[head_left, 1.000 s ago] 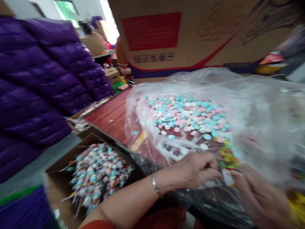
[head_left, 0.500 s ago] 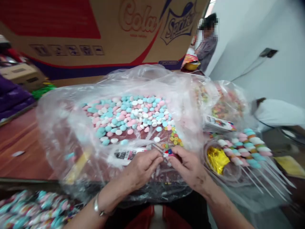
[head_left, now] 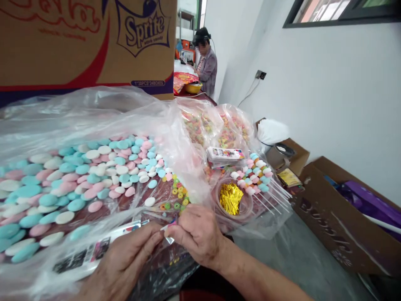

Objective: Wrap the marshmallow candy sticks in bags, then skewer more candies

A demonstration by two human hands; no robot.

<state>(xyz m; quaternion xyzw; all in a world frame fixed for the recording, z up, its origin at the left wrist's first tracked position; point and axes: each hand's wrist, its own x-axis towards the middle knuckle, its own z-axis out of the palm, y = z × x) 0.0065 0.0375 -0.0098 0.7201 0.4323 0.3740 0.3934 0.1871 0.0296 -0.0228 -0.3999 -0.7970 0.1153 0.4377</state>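
Note:
Both hands meet at the near edge of a big clear plastic bag (head_left: 94, 113) spread with pastel blue, pink and white candy discs (head_left: 84, 175). My left hand (head_left: 125, 263) pinches one end of a small wrapped candy piece (head_left: 168, 228), and my right hand (head_left: 197, 234) is closed on its other end. A few small coloured ring candies (head_left: 175, 196) lie just beyond my right knuckles. A stack of printed wrappers (head_left: 90, 253) lies under the plastic beside my left hand.
A cup of gold twist ties (head_left: 231, 198) and finished candy skewers (head_left: 257, 175) sit right of my hands, with a pack of labels (head_left: 225, 154) behind. Large Sprite carton (head_left: 87, 42) at the back, open cardboard boxes (head_left: 341, 217) at right. Another person (head_left: 206, 62) stands far off.
The view has swung right, from a purple jacket and a box of lollipops to the skewers and the wall. My hands have stayed together, pinching the small piece.

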